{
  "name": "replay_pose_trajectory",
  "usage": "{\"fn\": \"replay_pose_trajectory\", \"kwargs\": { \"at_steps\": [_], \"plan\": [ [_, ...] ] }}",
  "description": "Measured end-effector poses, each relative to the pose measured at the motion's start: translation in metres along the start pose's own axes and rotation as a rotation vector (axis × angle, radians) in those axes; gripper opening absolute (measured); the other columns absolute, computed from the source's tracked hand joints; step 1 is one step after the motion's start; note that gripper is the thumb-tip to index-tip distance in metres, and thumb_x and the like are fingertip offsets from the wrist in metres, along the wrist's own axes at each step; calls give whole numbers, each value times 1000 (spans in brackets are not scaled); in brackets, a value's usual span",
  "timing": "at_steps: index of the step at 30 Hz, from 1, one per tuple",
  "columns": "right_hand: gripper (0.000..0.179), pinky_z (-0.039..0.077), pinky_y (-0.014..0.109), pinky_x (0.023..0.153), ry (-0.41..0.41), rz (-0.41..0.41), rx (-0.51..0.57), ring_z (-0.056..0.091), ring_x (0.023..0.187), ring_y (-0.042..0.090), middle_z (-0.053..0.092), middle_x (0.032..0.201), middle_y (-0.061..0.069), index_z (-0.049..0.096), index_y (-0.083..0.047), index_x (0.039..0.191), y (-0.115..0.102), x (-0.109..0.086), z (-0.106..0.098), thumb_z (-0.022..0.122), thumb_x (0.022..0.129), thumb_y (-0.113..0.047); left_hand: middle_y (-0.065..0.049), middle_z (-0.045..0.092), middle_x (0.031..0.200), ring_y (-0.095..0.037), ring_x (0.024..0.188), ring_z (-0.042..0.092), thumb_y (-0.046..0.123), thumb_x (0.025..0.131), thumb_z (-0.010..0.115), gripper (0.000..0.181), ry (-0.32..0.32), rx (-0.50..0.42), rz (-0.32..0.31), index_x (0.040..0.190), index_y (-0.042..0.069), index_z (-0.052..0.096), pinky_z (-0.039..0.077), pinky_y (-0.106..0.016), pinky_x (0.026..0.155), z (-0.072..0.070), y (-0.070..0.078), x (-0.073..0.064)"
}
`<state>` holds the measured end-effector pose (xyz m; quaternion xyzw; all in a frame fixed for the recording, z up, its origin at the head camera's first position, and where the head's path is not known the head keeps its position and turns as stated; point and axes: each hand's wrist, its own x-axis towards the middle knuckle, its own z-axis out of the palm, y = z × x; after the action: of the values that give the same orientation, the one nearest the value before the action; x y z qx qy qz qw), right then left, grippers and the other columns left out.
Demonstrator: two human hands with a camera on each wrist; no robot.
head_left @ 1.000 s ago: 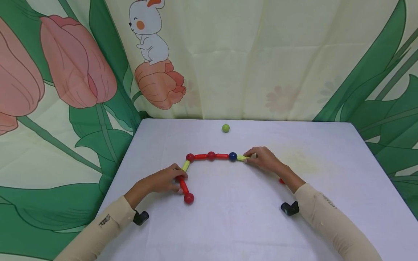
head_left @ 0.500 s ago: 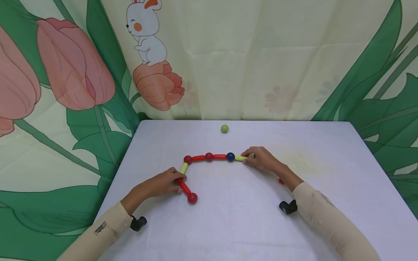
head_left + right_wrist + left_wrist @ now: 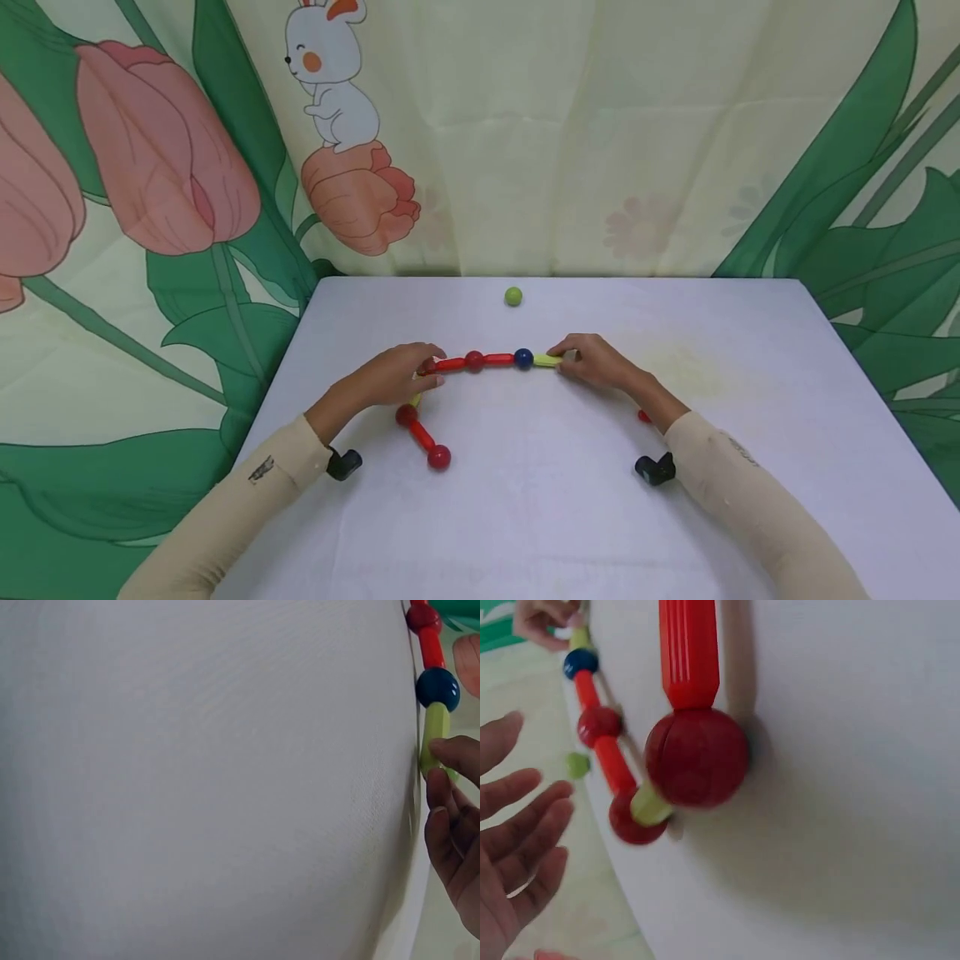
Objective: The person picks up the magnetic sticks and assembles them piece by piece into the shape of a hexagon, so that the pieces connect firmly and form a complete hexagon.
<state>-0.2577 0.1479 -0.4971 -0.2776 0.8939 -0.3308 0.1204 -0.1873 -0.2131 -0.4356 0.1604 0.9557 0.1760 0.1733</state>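
Note:
A bent chain of balls and sticks lies on the table. My right hand [image 3: 596,362] pinches the yellow-green stick [image 3: 436,727] at its right end, which joins a blue ball [image 3: 523,358]. Leftward run a red stick [image 3: 498,360], a red ball [image 3: 474,361] and another red stick [image 3: 450,364]. My left hand [image 3: 393,375] is over the corner red ball [image 3: 634,829], mostly covering it in the head view; its fingers look spread and apart in the left wrist view. From that corner a second yellow-green stick [image 3: 649,806] leads to a red ball [image 3: 406,415], a red stick [image 3: 422,435] and an end red ball [image 3: 438,457].
A loose green ball [image 3: 513,297] lies near the table's back edge. Partly hidden by my right forearm is a small red piece [image 3: 643,416]. Black wrist cameras [image 3: 345,464] hang under both sleeves. A printed curtain [image 3: 540,150] stands behind the table [image 3: 540,500].
My left hand has let go of the chain's left bend and moved up to the corner red ball. The end red ball had swung slightly right. My right hand keeps its pinch.

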Motion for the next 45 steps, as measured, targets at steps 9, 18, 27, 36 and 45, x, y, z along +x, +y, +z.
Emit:
{"fn": "replay_pose_trajectory", "kwargs": {
  "at_steps": [9, 18, 27, 36, 45],
  "plan": [
    [32, 45, 25, 70, 12, -68, 11, 54, 82, 15, 72, 112, 11, 73, -5, 118, 0, 12, 6, 69, 87, -2, -4, 63, 118, -15, 102, 57, 32, 94, 71, 45, 29, 138, 139, 134, 15, 61, 54, -28, 88, 24, 32, 66],
    [31, 46, 26, 73, 20, -73, 25, 56, 85, 16, 72, 112, 11, 74, -5, 117, -2, 20, 9, 70, 87, -3, -7, 61, 121, -15, 98, 55, 35, 96, 68, 51, -3, 190, 176, 139, 12, 56, 51, -25, 83, 35, 49, 100],
    [31, 46, 25, 71, 29, -88, 43, 56, 85, 17, 72, 110, 10, 74, -4, 117, -4, 22, 11, 70, 86, -2, -9, 62, 118, -18, 102, 58, 33, 96, 69, 48, -16, 159, 200, 136, 10, 58, 52, -31, 95, 40, 58, 115],
    [27, 47, 24, 71, 54, -106, 58, 57, 86, 17, 72, 109, 8, 75, -6, 113, -4, 25, 15, 72, 86, -2, -7, 64, 111, -16, 92, 57, 33, 96, 69, 39, 32, 169, 208, 128, 11, 65, 52, -30, 87, 48, 60, 116],
    [28, 46, 26, 73, 55, -85, 65, 58, 91, 19, 72, 110, 8, 74, -7, 115, -3, 25, 15, 75, 87, -5, -5, 64, 110, -16, 92, 57, 32, 95, 70, 36, 65, 125, 159, 125, 12, 66, 52, -29, 88, 52, 63, 115]
  ]
}}
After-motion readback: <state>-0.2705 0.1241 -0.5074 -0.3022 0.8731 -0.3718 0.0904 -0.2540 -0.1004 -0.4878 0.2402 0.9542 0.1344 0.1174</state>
